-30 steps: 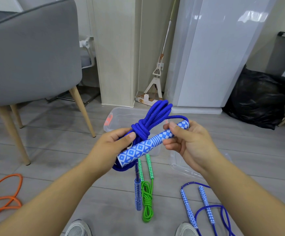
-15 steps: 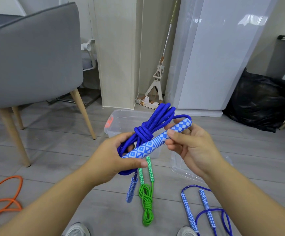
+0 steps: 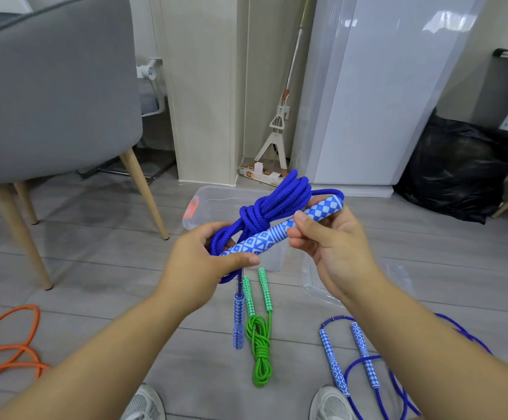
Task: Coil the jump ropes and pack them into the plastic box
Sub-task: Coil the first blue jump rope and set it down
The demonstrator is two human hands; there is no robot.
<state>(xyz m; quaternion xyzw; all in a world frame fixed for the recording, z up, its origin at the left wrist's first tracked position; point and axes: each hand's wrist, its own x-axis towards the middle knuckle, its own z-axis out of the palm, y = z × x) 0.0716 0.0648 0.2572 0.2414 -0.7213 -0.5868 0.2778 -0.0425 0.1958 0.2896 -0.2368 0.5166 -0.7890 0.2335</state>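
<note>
At the far left I see an orange rope (image 3: pixel 10 350) lying in loose loops on the floor (image 3: pixel 95 268), near the legs of a grey chair (image 3: pixel 52 86). My left hand (image 3: pixel 204 262) is raised at centre. Its fingers curl round the near end of the blue jump rope (image 3: pixel 271 204), and its thumb lies across the near end of the patterned handle (image 3: pixel 277 234). The rope is bundled and wrapped at its middle, with its far loops sticking up past both hands. The handle lies slanted just under the bundle, running from the left hand to the right. A second handle (image 3: pixel 238 322) hangs from the bundle below the left hand, its tip close to the floor. Just to its right, a coiled green jump rope (image 3: pixel 260 344) lies on the floor with both handles pointing away from me.

The clear plastic box (image 3: pixel 216 198) sits on the floor beyond the hands, partly hidden behind them. My right hand (image 3: pixel 334 247) pinches the far part of the patterned handle between thumb and curled fingers. Below it lies a clear plastic piece (image 3: pixel 316 286); I cannot tell what it is. Near right, a second blue jump rope (image 3: pixel 365 359) lies uncoiled beside my shoe (image 3: pixel 328 404).
</note>
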